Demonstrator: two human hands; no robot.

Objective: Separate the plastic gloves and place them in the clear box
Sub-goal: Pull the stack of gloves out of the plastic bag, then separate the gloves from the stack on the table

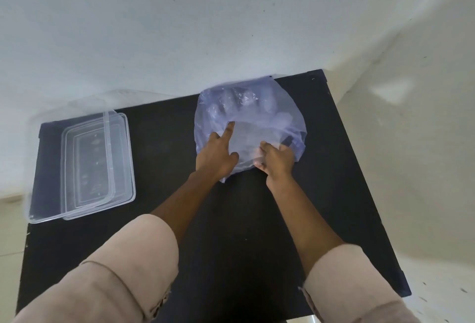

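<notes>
A bluish translucent plastic bag with thin plastic gloves inside lies on the far right part of the black table. My left hand rests on the bag's near left edge, forefinger stretched out over the plastic. My right hand pinches the bag's near edge, fingers curled on the plastic. The clear box sits at the table's left side, open, with its clear lid lying partly on it.
A pale wall rises right behind the table's far edge. Pale floor shows to the right and left of the table. The black surface between the box and the bag is bare.
</notes>
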